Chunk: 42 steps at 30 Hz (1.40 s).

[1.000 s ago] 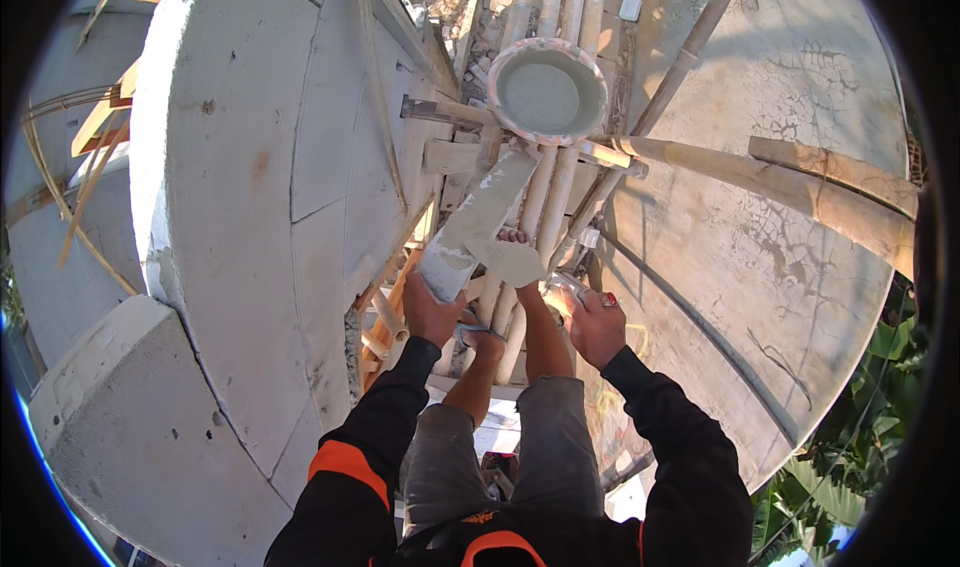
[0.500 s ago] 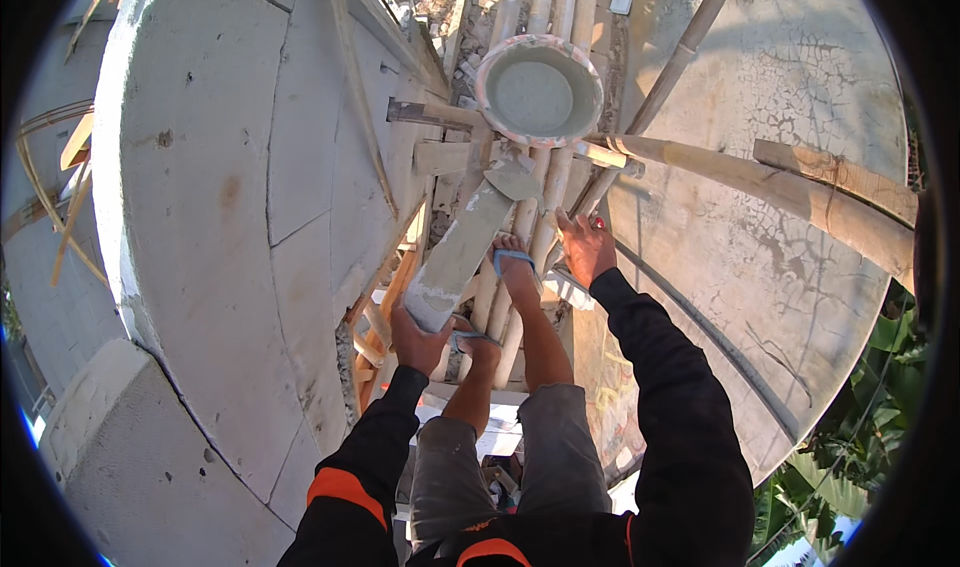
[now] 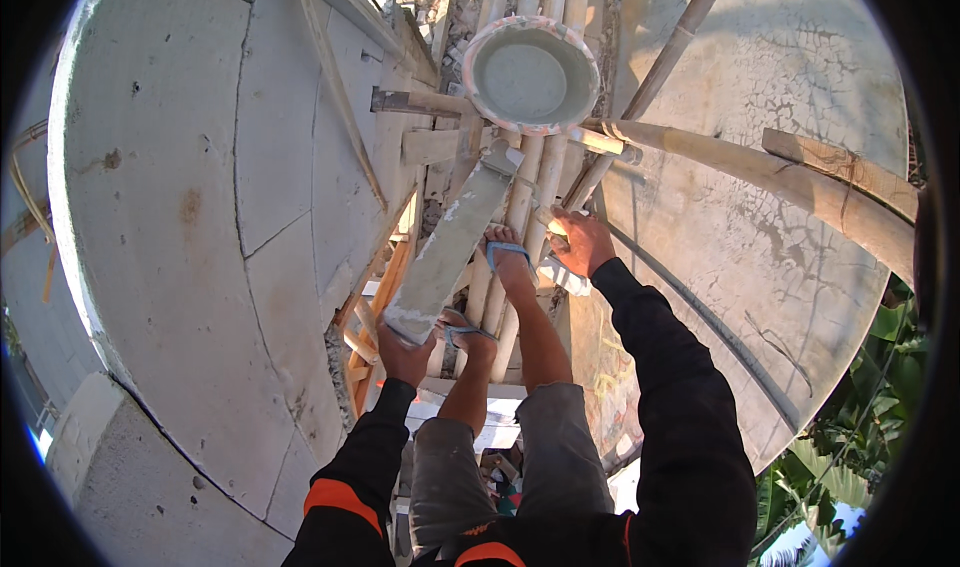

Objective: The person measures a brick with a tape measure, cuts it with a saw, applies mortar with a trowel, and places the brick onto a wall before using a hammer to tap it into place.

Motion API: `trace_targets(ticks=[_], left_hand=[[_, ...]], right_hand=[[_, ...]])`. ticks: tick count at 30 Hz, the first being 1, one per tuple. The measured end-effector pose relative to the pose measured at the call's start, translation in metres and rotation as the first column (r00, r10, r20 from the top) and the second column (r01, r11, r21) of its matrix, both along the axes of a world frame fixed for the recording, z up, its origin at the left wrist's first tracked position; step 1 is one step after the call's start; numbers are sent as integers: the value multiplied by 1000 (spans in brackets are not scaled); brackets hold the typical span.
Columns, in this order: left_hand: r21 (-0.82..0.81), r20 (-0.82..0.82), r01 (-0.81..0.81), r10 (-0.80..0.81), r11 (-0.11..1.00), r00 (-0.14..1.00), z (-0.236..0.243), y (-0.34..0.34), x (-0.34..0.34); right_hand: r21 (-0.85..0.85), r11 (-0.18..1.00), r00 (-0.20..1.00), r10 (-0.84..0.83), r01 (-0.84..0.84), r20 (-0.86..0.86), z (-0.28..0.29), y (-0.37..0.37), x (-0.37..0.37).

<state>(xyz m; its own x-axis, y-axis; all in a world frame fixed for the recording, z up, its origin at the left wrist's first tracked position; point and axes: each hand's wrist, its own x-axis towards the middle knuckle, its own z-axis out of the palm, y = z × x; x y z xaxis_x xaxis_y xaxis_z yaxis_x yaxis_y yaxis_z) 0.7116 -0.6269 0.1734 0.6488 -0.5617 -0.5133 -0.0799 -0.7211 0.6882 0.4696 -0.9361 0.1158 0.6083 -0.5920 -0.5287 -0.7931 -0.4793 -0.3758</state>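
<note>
Left hand is closed around the near end of a long flat board. The board is grey, smeared with pale mortar, and slants up and away, its far end just short of the basin. The basin is round, with a pinkish rim and a grey inside, and sits on the bamboo poles above the board's tip. Right hand is right of the board, fingers curled on a pole; can't tell how tight. Both feet in blue-strap sandals stand on the poles between board and right hand. A grey block wall is left of the board.
</note>
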Motion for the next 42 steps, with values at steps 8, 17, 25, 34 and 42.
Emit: trace_targets(ticks=[8,17,25,34,42], left_hand=[[37,47,47,-49,998,998,11,-11,0],[25,128,95,-98,995,987,15,-23,6],[45,94,107,-110,993,989,16,-29,8],[46,191,147,-153,988,970,21,-42,8],[106,195,176,-194,979,961,25,-52,10]], right_hand=[[-145,988,998,52,-56,-30,8,4,22],[-1,992,985,125,-126,121,38,30,11],[-6,999,997,-46,46,-57,35,32,14],[-47,995,977,97,-90,191,124,86,22],[-60,973,918,230,-223,323,174,115,12]])
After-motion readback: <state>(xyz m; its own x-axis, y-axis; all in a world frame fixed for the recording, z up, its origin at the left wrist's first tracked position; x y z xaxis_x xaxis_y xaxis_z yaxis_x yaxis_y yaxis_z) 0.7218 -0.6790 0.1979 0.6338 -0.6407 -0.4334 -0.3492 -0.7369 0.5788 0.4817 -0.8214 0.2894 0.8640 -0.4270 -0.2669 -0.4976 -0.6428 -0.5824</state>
